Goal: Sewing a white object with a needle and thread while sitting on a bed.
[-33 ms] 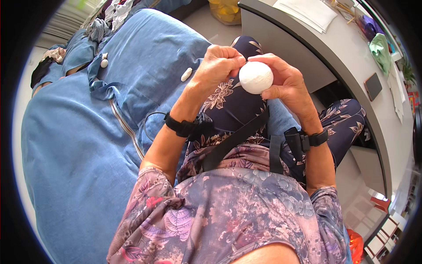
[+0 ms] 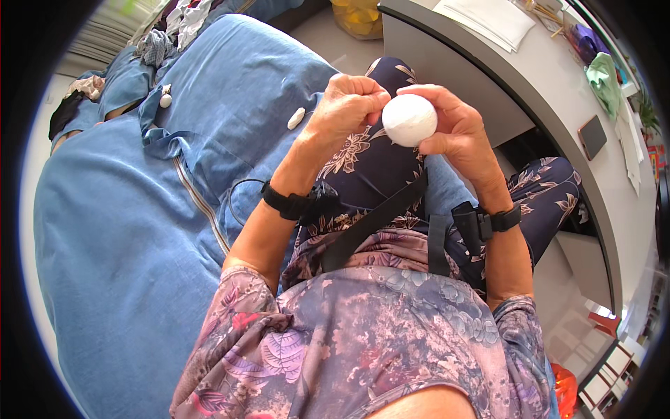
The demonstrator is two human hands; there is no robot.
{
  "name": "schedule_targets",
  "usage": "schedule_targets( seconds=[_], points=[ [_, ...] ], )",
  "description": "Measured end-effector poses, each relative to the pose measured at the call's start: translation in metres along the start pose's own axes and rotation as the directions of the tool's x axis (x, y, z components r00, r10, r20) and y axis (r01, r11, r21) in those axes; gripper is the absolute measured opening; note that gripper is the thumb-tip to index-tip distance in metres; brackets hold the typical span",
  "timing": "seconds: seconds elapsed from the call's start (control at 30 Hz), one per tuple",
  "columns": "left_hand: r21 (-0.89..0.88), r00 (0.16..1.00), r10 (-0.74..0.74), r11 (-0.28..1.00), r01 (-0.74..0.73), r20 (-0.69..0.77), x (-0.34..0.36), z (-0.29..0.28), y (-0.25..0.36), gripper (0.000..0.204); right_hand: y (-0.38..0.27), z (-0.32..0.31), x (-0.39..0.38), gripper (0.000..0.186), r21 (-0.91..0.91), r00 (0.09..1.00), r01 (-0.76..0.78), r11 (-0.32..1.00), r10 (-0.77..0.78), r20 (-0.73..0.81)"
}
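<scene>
A smooth-looking white ball is gripped between the thumb and fingers of my right hand, above my knees. Just left of it, my left hand is closed in a pinch, its fingertips near the ball's upper left side. What those fingertips hold, if anything, is too small to make out. On the blue cover beside my left wrist lies a small white oblong piece. Farther left, a small white rounded thing rests on the same cloth.
A blue cloth-covered bed or couch spreads along my left. To the right curves a grey desk with white papers, a dark phone and a green cloth. A yellow bag stands beyond my knees.
The white ball and my right hand have shifted very slightly to the right and upward. My left hand keeps almost the same place and pinch.
</scene>
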State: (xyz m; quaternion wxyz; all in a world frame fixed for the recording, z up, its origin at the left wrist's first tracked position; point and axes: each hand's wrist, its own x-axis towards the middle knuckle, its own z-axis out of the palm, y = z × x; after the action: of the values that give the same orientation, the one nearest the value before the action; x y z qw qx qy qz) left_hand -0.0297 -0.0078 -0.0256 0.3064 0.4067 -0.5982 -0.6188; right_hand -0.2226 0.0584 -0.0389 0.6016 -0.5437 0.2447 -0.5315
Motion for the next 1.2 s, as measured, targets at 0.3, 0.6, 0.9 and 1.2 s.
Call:
schedule_targets(
  seconds=[0.3, 0.6, 0.9, 1.2],
  points=[
    [-0.332, 0.996, 0.014, 0.943, 0.016, 0.088, -0.018, -0.005, -0.003, 0.025, 0.006, -0.038, 0.001, 0.057, 0.297, 0.97, 0.19, 0.936, -0.133, -0.202],
    [-0.394, 0.994, -0.049, 0.915, 0.085, 0.1, -0.035, -0.001, -0.003, 0.026, 0.014, -0.055, 0.004, 0.052, 0.35, 0.944, 0.252, 0.902, -0.15, -0.293],
    [-0.042, 0.985, 0.044, 0.998, -0.037, 0.164, -0.057, 0.013, 0.01, 0.018, 0.029, -0.06, 0.006, 0.046, 0.383, 0.898, 0.238, 0.893, -0.053, -0.436],
    [0.176, 0.96, 0.278, 0.943, -0.282, 0.047, -0.043, 0.016, 0.04, 0.016, 0.026, -0.025, 0.005, 0.053, -0.273, 0.957, -0.08, 0.959, -0.002, -0.289]
  ],
)
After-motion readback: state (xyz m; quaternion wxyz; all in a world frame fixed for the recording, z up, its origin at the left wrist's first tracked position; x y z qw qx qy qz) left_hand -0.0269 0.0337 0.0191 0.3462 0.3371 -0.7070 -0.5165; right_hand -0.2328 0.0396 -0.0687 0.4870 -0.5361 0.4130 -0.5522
